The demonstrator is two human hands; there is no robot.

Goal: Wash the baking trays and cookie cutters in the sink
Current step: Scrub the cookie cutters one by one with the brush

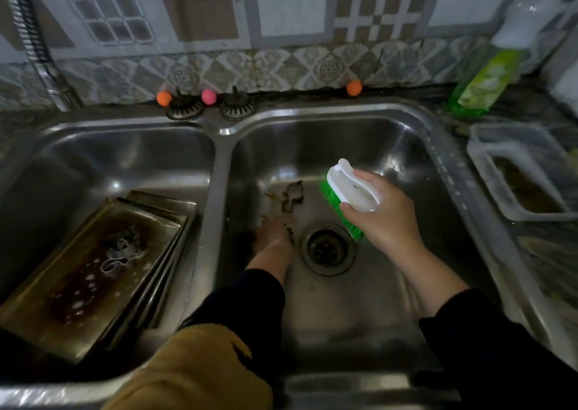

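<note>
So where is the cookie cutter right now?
The cookie cutter lies on the right basin floor, beyond the drain, between the left hand and brush.

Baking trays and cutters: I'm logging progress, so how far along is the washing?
Nothing looks finished. The stacked baking trays in the left basin are still stained, with soap spots. In hand: the right hand grips the scrub brush over the right basin, while the left hand reaches down near a cookie cutter. Scrubbing and rinsing remain.
</note>
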